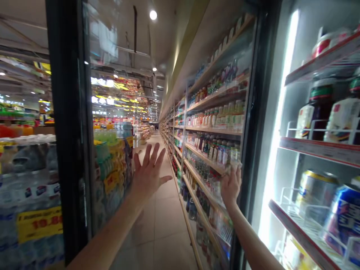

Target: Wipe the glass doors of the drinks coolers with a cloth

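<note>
My left hand (pixel 149 172) is raised with its fingers spread wide and holds nothing. It hovers just right of the free edge of a glass fridge door (pixel 112 112) with a black frame. My right hand (pixel 231 183) lies against another glass door (pixel 225 112), close to that door's dark frame (pixel 254 131). Its fingers point up and look flat on the glass. Both forearms reach in from the bottom of the view.
A lit fridge interior on the right holds juice bottles (pixel 341 114) and cans (pixel 316 189) on wire-fronted shelves. A long tiled aisle (pixel 165 225) runs ahead, beside drink shelves (pixel 205 157). Stacked packs of bottled water (pixel 28 180) stand on the left.
</note>
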The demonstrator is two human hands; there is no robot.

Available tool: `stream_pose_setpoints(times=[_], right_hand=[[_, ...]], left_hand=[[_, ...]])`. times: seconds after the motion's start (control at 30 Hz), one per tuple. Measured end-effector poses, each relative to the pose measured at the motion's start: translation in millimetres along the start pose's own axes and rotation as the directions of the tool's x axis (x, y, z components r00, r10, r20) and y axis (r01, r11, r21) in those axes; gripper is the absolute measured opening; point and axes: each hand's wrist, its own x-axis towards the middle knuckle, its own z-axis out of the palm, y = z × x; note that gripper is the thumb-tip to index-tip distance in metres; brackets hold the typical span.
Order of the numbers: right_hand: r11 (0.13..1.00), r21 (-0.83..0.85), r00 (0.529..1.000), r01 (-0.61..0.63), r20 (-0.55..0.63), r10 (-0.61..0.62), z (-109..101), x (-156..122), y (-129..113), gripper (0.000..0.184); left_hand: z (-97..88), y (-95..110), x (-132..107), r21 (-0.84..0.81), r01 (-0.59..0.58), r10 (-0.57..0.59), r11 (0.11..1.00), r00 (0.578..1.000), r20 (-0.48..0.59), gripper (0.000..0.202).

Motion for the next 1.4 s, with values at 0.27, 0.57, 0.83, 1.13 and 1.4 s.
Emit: stream_pose_setpoints(times=[0.27, 0.57, 0.83, 1.13, 1.4], right_hand=[[0.791, 0.173, 0.756, 0.586, 0.234, -0.611, 2, -37, -53, 0.046], [0.890, 0.159, 0.885, 0.427, 0.130, -0.447, 11, -19, -93, 0.045], [0.857, 0.154, 0.859, 0.491, 0.076, -0.506, 25, 5, -114, 0.045], [0.535, 0.343, 0.511, 0.772, 0.167, -0.843, 28, -19, -149, 0.041], [0.599, 0.357, 0.585, 0.717, 0.159, -0.795, 32, -20, -160, 0.038]], left_hand=[[-1.2, -7, -5, -0.003, -0.030, 0.030, 1.000, 0.999, -0.032, 0.086], [-4.6, -22, -49, 0.081, -0.043, 0.047, 0.996, 0.997, -0.059, 0.075], [-7.9, -40, -55, 0.073, 0.034, -0.035, 0.997, 0.999, 0.009, 0.084], [-14.1, -55, -63, 0.035, 0.037, -0.037, 0.999, 0.999, -0.003, 0.086], [-23.0, -77, -72, 0.016, 0.021, -0.022, 1.000, 0.999, 0.044, 0.096]])
